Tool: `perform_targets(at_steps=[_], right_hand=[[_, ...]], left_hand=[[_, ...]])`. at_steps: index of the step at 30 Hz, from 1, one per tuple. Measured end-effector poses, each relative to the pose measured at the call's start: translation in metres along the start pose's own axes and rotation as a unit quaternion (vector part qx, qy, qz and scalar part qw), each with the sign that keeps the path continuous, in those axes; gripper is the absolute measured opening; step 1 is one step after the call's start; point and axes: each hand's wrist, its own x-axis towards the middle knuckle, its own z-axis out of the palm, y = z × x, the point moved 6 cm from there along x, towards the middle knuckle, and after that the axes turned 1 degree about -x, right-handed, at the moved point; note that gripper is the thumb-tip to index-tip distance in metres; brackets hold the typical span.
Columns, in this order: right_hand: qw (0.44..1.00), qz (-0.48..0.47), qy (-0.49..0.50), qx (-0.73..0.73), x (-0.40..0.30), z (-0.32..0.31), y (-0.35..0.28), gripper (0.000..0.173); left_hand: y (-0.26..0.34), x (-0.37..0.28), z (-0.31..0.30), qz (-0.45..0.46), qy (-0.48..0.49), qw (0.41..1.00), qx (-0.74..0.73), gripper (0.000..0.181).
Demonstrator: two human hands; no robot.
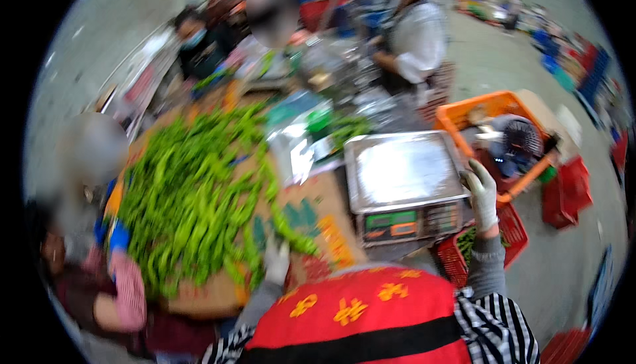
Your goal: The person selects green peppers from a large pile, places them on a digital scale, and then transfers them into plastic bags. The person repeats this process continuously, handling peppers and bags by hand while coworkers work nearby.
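A wide heap of long green peppers (198, 200) lies on printed cardboard (318, 215). My left hand (276, 260), in a white glove, rests low at the heap's near right side, beside the peppers; blur hides whether its fingers hold anything. A digital scale (405, 170) with a bare, shiny metal pan stands right of the cardboard. My right hand (482, 192), gloved in white, is raised at the scale's right edge with the fingers partly curled; whether it touches the pan is unclear. Clear plastic bags (298, 150) lie behind the cardboard, left of the scale.
An orange crate (507, 100) holding a dark fan-like object stands right of the scale. A red basket (516, 230) with greens is below it, and a red bin (566, 195) farther right. Co-workers stand at the left and far sides; one person (422, 41) is beyond the scale.
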Motion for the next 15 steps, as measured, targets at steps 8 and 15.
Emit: perform_targets(at_steps=[8,15], right_hand=[[0.883,0.025,-0.460,-0.086,-0.126,0.191,0.056,0.034],[0.850,0.070,-0.520,-0.049,-0.123,0.249,0.076,0.054]], left_hand=[[-0.007,0.072,0.015,-0.276,-0.100,0.867,0.402,0.099],[0.024,0.080,0.024,-0.116,-0.048,0.968,-0.219,0.076]])
